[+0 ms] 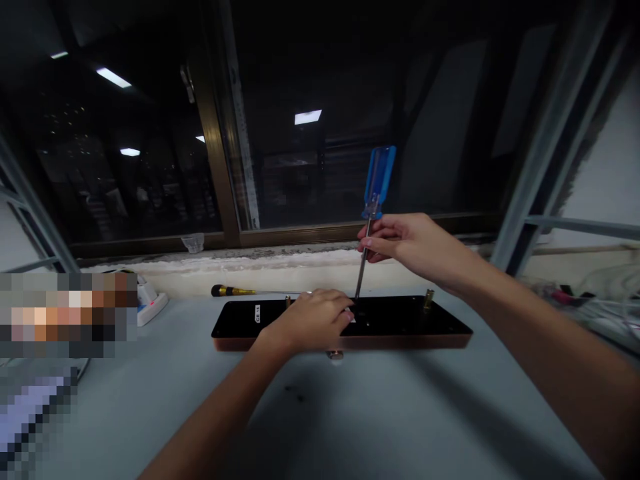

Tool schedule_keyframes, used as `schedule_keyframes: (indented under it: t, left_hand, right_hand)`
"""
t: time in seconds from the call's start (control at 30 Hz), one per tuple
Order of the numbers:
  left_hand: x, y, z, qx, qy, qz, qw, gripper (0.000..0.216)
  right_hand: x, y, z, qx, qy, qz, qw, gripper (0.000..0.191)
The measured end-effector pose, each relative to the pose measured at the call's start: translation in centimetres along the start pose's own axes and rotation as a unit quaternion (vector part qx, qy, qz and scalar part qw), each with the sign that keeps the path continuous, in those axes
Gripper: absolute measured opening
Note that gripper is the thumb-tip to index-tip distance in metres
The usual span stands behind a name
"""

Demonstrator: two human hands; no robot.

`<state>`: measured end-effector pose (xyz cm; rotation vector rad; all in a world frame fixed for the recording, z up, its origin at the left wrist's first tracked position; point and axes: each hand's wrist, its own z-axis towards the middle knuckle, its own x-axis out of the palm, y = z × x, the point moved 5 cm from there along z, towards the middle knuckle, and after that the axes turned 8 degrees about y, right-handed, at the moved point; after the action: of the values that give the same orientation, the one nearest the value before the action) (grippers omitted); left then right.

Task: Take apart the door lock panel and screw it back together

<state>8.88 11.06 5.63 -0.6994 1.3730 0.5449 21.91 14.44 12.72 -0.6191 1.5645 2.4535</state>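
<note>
My right hand pinches the steel shaft of a screwdriver with a clear blue handle. The tool stands nearly upright, its tip down at the top face of a long black panel with a copper-coloured edge. Across the middle of that panel lies my left hand, its fingers bent and close together beside the screwdriver's tip. Whether anything small is between them is hidden. A brass post rises from the panel's right part. A white label is on the left part, and a round copper-coloured knob shows under the front edge.
Behind the panel lies a second screwdriver with a yellow and black handle, partly hidden. A white device stands at the left of the grey-blue table. A dark window and its sill close off the back; metal frames flank both sides.
</note>
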Motion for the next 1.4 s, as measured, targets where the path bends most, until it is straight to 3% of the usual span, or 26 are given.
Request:
schedule_keyframes:
  t: [0.3,0.47,0.77,0.97,1.4]
  left_hand:
    - [0.0,0.0,-0.2,-0.008,0.005,0.003,1.0,0.038]
    - [0.0,0.0,-0.1,-0.011,0.007,0.0,1.0,0.038]
    - [0.1,0.0,-0.1,-0.008,0.004,0.009,1.0,0.037]
    - [-0.2,-0.1,-0.2,-0.011,0.009,0.007,1.0,0.037]
    - [0.0,0.1,-0.2,-0.009,0.004,0.017,1.0,0.035]
  right_hand:
    - [0.8,-0.1,-0.4,-0.015,0.066,0.091,0.994,0.008]
    - [0.9,-1.1,0.1,-0.018,0.068,0.117,0.991,0.009]
    - [2.1,-2.0,1.2,-0.045,0.022,-0.073,0.996,0.01]
    - [1.4,-2.3,1.1,-0.031,0.037,-0.136,0.99,0.009]
    - [1.4,-1.5,0.6,-0.005,0.046,-0.018,0.999,0.017]
